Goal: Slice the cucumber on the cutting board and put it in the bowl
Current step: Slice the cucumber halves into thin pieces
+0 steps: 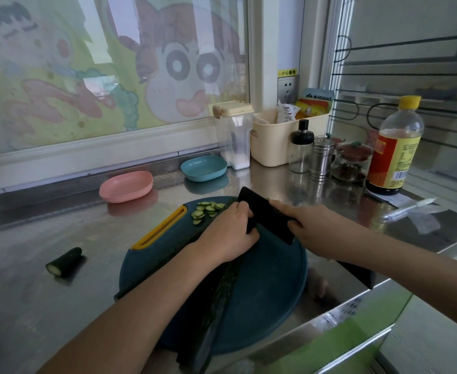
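A long dark green cucumber (222, 298) lies on the round dark blue cutting board (270, 292), reaching from its near edge up under my left hand (227, 236). That hand grips the cucumber's far part with curled fingers, knuckles against the blade. My right hand (321, 230) grips the handle of a black knife (265, 214), whose blade stands across the cucumber beside my left fingers. Several thin cucumber slices (208, 209) lie on the board's far edge. A pink bowl (126, 186) and a blue bowl (203, 168) sit behind the board, both holding nothing.
A cut cucumber end (64, 261) lies on the steel counter left of the board. At the back right stand a salt box (234, 136), a cream basket (273, 141), shakers (321, 157), a jar and a sauce bottle (394, 147). The counter edge runs close on the right.
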Demonstrator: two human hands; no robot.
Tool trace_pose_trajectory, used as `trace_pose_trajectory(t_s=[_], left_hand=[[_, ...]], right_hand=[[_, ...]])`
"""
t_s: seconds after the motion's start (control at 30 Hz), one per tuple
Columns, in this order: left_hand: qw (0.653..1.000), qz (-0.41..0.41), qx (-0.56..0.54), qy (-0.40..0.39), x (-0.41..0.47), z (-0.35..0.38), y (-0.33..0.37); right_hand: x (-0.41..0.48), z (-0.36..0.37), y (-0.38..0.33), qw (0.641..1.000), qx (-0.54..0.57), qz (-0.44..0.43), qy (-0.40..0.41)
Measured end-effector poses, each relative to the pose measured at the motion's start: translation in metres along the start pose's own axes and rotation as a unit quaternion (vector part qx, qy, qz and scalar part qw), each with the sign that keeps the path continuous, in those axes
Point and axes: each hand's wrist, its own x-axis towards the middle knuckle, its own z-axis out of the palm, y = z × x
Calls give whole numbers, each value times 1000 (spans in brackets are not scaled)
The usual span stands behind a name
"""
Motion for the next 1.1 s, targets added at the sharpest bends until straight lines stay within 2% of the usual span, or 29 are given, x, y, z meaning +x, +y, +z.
trace_pose_trajectory(t_s=[0.57,0.83,1.1], left_hand=[[1000,-2,1,-5,1,0,-1],[1000,-2,-3,-6,1,0,-1],[1000,4,28,-3,-6,-2,-2]], right_hand=[[5,-2,3,1000,4,3,-18],[14,14,-1,1000,-13,6,8],[1,10,5,999,26,18,2]])
